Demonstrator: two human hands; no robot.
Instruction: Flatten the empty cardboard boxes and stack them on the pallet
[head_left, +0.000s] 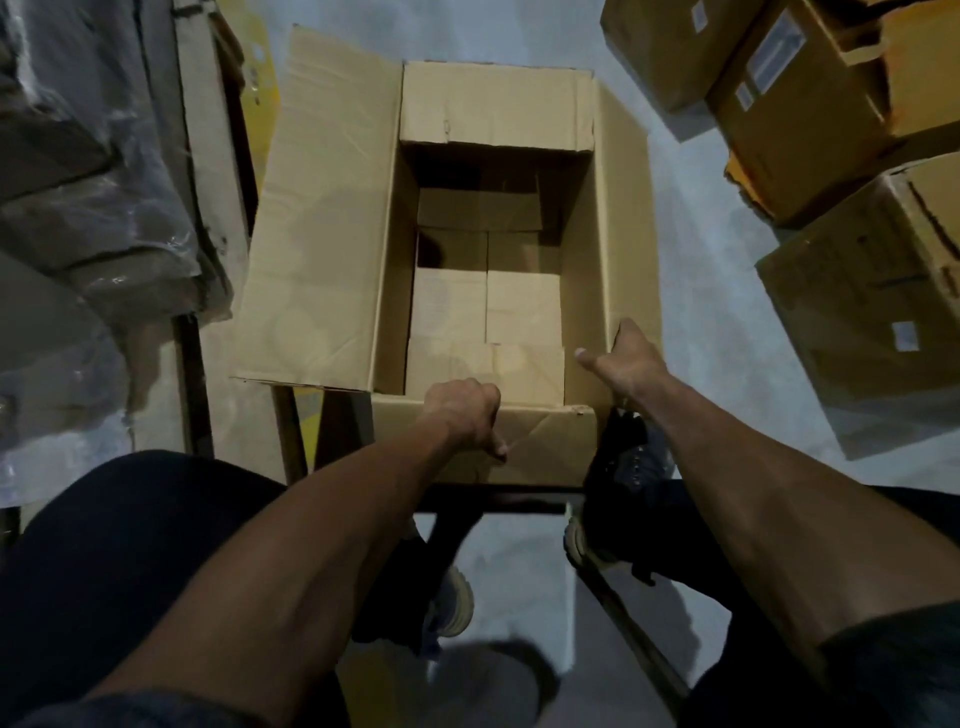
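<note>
While both hands sit on the open box, the layout runs left to right:

wrapped stack: 9 o'clock, cardboard under clear plastic film, just beside the box's left flap.
flat cardboard sheet: 10 o'clock, upright strip between the wrapped stack and the box.
open box: centre to 12 o'clock, upright, top open, left flap folded out flat, far flap tilted inward, bottom flaps closed, nothing inside visible.
left hand: 6 o'clock side of the box, fingers curled over the near rim, thumb on the outer near flap, clamped on the cardboard.
right hand: near-right corner of the box, thumb inside the wall, fingers outside and mostly hidden, gripping the right wall.
shoes: 5 o'clock, dark, just below the box's near edge.
sealed boxes: 1 to 3 o'clock, several with labels, apart from the open box.
floor: pale grey.
</note>
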